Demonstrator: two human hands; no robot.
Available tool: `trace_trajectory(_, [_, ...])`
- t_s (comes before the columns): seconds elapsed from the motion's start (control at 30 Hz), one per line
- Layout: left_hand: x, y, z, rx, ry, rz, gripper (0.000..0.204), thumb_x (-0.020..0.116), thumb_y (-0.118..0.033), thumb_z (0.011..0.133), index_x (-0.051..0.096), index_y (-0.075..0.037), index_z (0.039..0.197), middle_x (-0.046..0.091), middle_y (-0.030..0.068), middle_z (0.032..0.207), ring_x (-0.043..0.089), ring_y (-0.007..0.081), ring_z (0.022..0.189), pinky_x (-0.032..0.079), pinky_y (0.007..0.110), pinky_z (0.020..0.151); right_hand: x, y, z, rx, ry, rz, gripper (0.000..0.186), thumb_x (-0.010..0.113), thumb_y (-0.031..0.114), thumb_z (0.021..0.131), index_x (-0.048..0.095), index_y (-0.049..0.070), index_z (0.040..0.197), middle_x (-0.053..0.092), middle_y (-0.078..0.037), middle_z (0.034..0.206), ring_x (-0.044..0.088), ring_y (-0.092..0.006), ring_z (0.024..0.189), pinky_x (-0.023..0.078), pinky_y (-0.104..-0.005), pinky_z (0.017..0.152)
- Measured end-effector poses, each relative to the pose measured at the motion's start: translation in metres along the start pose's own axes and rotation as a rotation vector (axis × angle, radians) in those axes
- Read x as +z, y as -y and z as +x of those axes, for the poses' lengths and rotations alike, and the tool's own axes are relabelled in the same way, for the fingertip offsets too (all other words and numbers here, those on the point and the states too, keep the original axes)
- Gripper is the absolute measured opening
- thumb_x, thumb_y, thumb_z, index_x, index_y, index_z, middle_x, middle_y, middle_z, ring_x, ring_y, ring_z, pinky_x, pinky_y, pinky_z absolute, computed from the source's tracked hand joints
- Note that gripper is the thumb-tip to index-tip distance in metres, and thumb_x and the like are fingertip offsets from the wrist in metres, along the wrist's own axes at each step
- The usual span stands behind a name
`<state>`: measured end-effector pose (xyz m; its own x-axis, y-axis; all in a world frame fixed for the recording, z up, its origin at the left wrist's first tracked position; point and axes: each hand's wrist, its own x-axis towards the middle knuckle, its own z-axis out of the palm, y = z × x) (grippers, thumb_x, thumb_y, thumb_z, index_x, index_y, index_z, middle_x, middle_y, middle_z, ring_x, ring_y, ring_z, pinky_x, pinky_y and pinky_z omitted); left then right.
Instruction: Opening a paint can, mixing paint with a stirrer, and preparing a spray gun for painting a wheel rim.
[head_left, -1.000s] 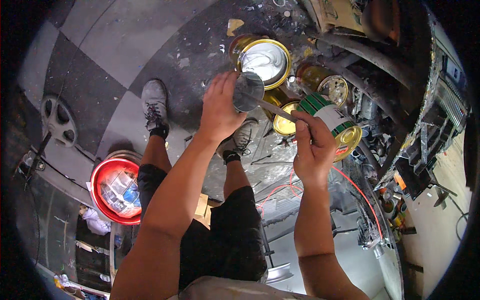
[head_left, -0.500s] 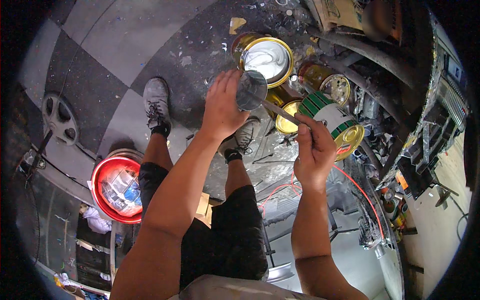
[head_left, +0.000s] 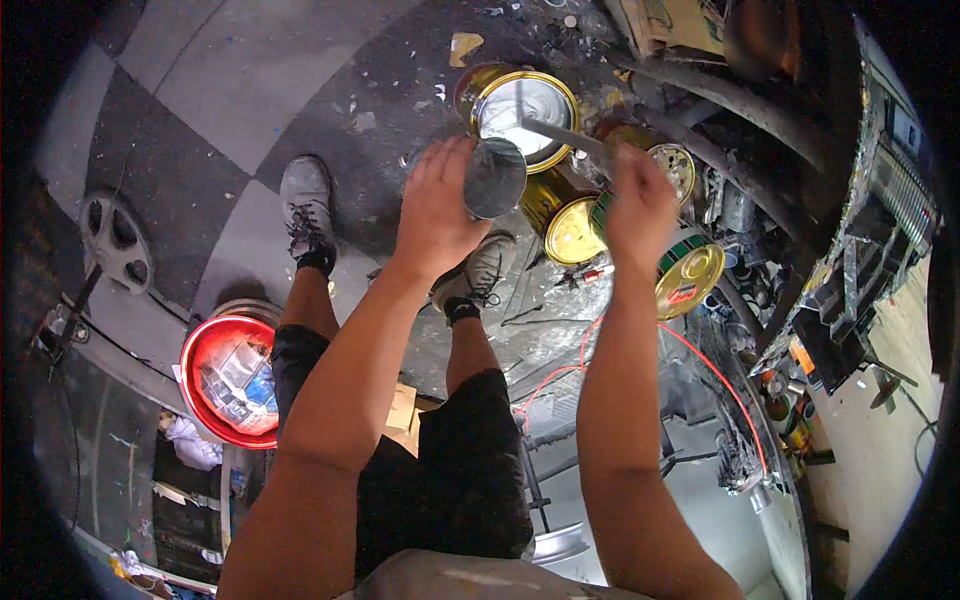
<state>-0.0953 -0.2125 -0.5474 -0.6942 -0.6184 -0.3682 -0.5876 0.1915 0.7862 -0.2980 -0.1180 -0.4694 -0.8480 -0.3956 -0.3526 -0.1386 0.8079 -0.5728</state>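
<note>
Two hands are at work above the floor. The left hand curls round one side of a single grey cup; the right hand, blurred, is closed on the near end of one flat grey stick. The stick's far end lies over the mouth of one uncovered can of white paste; whether it touches the paste cannot be told. The cup is near the can's near-left edge. Paste could drip on the floor or a shoe if a loaded stick crosses too fast, and the cup could tip if the one-sided hold slackens. Three more cans stand close: one gold-lidded, one green with a gold end, one speckled on top.
</note>
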Motion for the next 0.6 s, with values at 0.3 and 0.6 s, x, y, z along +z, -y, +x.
trace_trajectory(0.3, [0.002, 0.005, -0.004, 0.055, -0.061, 0.007, 0.092, 0.089, -0.008, 0.062, 0.048, -0.004, 0.145, 0.052, 0.0223, 0.148, 0.046, 0.0447, 0.14, 0.038, 0.052, 0.117, 0.076, -0.038, 0.038, 0.072, 0.434, -0.299, 0.037, 0.065, 0.04, 0.098, 0.078, 0.009, 0.115, 0.073, -0.023, 0.116, 0.069, -0.0437, 0.107, 0.054, -0.05, 0.097])
trace_trajectory(0.6, [0.005, -0.002, -0.001, -0.013, -0.025, 0.007, 0.096, 0.089, -0.01, 0.063, 0.045, -0.005, 0.148, 0.052, 0.0203, 0.149, 0.045, 0.0435, 0.141, 0.037, 0.052, 0.118, -0.089, 0.023, -0.055, -0.005, -0.079, 0.17, 0.026, 0.062, 0.016, 0.104, 0.075, -0.004, 0.115, 0.069, -0.001, 0.086, 0.055, -0.0078, 0.075, 0.044, -0.0241, 0.067])
